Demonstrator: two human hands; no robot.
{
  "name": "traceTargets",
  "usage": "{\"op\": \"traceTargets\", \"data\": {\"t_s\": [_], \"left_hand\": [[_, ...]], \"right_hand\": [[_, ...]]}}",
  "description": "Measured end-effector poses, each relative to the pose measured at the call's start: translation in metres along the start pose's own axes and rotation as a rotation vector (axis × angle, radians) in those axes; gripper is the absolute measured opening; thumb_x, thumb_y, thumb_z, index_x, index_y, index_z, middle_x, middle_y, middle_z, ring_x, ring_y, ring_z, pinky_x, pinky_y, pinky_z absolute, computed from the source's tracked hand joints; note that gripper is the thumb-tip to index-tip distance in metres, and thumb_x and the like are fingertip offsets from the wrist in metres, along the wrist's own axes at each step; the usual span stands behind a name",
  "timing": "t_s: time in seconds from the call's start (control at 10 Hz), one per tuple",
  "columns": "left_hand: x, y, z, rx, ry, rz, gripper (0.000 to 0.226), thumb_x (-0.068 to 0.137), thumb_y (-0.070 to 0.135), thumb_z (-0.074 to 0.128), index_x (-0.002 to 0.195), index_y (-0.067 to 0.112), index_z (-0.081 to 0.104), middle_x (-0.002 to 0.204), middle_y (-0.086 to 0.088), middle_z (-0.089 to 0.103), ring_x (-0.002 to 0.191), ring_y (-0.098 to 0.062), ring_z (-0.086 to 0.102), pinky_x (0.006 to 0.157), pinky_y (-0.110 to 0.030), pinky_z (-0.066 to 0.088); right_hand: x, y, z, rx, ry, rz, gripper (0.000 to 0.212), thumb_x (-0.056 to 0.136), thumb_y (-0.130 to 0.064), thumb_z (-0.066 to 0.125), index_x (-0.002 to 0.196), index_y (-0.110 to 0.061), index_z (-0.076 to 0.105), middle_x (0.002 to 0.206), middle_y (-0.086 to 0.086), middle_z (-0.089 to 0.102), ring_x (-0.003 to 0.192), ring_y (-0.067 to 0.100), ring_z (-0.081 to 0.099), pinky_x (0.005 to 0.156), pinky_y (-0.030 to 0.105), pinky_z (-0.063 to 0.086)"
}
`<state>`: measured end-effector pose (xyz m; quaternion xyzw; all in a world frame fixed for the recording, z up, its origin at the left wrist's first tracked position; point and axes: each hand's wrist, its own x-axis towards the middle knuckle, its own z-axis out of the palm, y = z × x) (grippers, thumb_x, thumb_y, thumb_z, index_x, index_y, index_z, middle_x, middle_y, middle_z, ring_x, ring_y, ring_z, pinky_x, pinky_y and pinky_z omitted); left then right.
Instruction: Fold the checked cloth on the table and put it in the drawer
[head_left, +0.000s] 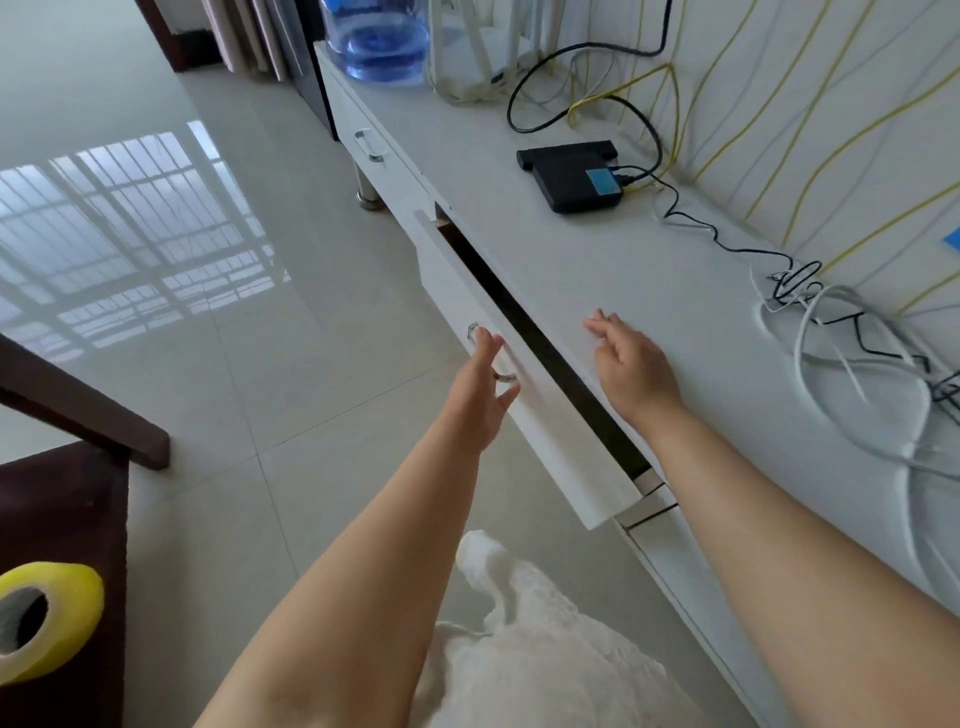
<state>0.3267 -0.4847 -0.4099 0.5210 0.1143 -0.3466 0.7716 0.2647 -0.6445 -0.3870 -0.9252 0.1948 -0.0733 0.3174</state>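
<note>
At 8 o'clock, nearest the camera, a yellow tape roll (44, 621) sits on a dark wooden surface (67, 519), and at 6 o'clock pale white fabric (524, 649) shows between the two forearms. Up from there, the left hand (480, 397) reaches to the drawer front (524, 395) with its fingers straight and loosely spread at the metal handle (493, 356) — touching it or just off it, curled round nothing. The drawer (545, 358) stands only a little way open, a dark narrow gap running along its top edge from 11 o'clock to 4 o'clock. Just beside that gap, at 3 o'clock of the left hand, the right hand (631, 364) lies flat with relaxed fingers on the white cabinet top (649, 260), holding nothing. The checked cloth is not visible; the drawer's inside is too dark to tell. Farther off at 1 o'clock lies a black box (571, 179) with cables (852, 332) trailing toward 3 o'clock — and at 12 o'clock a blue water bottle (376, 41) stands on the top.
</note>
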Motion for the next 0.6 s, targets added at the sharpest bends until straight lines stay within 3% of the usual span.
{"op": "traceTargets", "data": {"t_s": [0.1,0.2,0.3,0.4,0.5,0.6], "left_hand": [[0.015,-0.002,0.02,0.086,-0.051,-0.003,0.068,0.091,0.062,0.038,0.147,0.023,0.031,0.159,0.011,0.014,0.148,-0.013,0.004,0.114,-0.043,0.025],[0.027,-0.008,0.031,0.133,-0.046,-0.019,0.073,0.089,0.065,0.038,0.148,0.024,0.027,0.16,0.014,0.007,0.147,-0.01,0.006,0.114,-0.044,0.022],[0.028,-0.006,0.03,0.173,-0.028,-0.045,0.073,0.09,0.065,0.038,0.15,0.025,0.025,0.16,0.014,0.006,0.145,-0.014,0.018,0.112,-0.046,0.024],[0.021,0.003,0.026,0.333,-0.089,-0.062,0.062,0.095,0.055,0.039,0.147,0.023,0.03,0.156,0.009,0.023,0.143,-0.016,0.024,0.114,-0.046,0.026],[0.005,0.008,0.023,0.455,-0.049,0.018,0.047,0.097,0.043,0.045,0.137,0.018,0.047,0.139,0.002,0.05,0.129,-0.016,0.046,0.102,-0.038,0.042],[-0.013,0.012,0.019,0.473,-0.009,0.121,0.037,0.097,0.036,0.047,0.127,0.016,0.055,0.121,0.001,0.064,0.106,-0.015,0.063,0.094,-0.035,0.047]], "right_hand": [[0.004,0.003,0.004,-0.045,-0.003,-0.004,0.043,0.094,-0.011,0.035,0.134,-0.013,0.051,0.149,0.002,0.04,0.142,0.016,0.028,0.116,0.031,0.018],[0.005,0.006,0.008,-0.123,-0.006,-0.027,0.059,0.084,-0.026,0.026,0.138,-0.015,0.047,0.149,-0.004,0.04,0.143,0.012,0.025,0.115,0.03,0.014],[0.004,0.004,0.008,-0.158,-0.008,-0.033,0.063,0.081,-0.029,0.023,0.139,-0.017,0.045,0.149,-0.008,0.04,0.142,0.009,0.024,0.114,0.027,0.011],[0.004,0.006,0.008,-0.148,0.011,-0.038,0.057,0.085,-0.029,0.026,0.136,-0.018,0.048,0.149,-0.007,0.039,0.142,0.009,0.025,0.114,0.028,0.012],[0.005,0.003,0.005,-0.106,-0.008,-0.006,0.04,0.096,-0.021,0.038,0.134,-0.018,0.049,0.151,-0.005,0.037,0.142,0.01,0.025,0.115,0.029,0.012],[0.002,-0.005,-0.003,-0.003,-0.085,0.059,0.039,0.097,-0.024,0.042,0.134,-0.019,0.048,0.152,-0.004,0.035,0.143,0.013,0.024,0.117,0.032,0.013]]}}
